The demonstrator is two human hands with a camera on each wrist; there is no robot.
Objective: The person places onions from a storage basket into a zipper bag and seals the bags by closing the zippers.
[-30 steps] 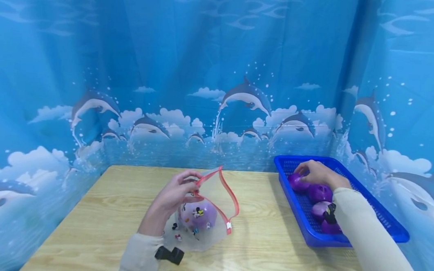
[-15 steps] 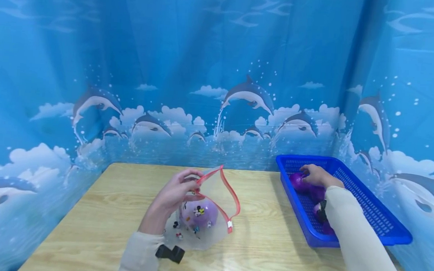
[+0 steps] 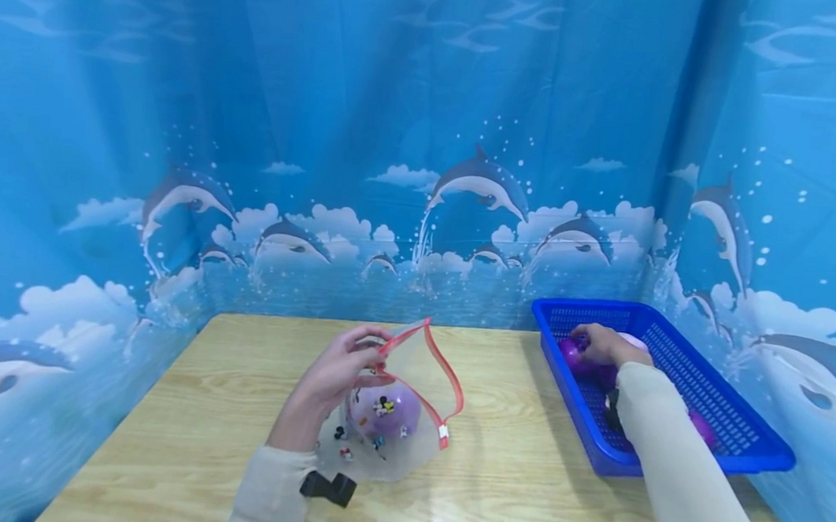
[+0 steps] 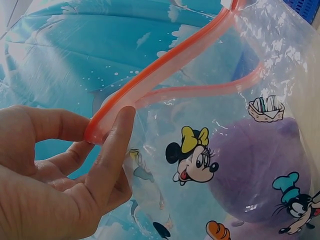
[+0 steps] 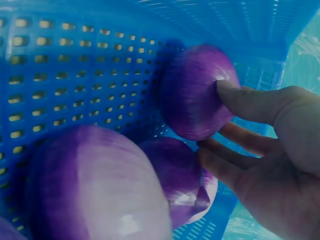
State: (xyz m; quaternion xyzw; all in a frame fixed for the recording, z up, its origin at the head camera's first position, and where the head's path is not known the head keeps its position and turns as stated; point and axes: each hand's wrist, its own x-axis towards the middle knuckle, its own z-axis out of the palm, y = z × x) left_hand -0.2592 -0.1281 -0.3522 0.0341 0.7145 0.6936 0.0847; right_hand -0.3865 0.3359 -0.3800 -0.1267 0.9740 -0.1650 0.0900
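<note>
In the head view my left hand [image 3: 341,375] pinches the red zip edge of a clear zip bag [image 3: 407,469] printed with cartoon figures. The bag's mouth gapes toward the right. Inside it lie purple onions [image 4: 250,175], seen through the film in the left wrist view. My right hand [image 3: 601,345] reaches into the blue basket [image 3: 569,395]. There, in the right wrist view, its thumb and fingers pinch a purple onion [image 5: 195,95] by the basket's wall. Below that onion sit another dark onion [image 5: 175,172] and a larger, paler one [image 5: 120,195].
A wooden table [image 3: 190,415] carries the bag on the left and the basket at the right edge. Another onion [image 3: 702,428] shows beside the right sleeve in the basket. A blue dolphin-print curtain [image 3: 396,134] hangs right behind the table.
The right hand has shifted within the basket, and its forearm has moved left. A pale onion and a purple onion now show to the right of that arm. The left hand stays with the bag.
</note>
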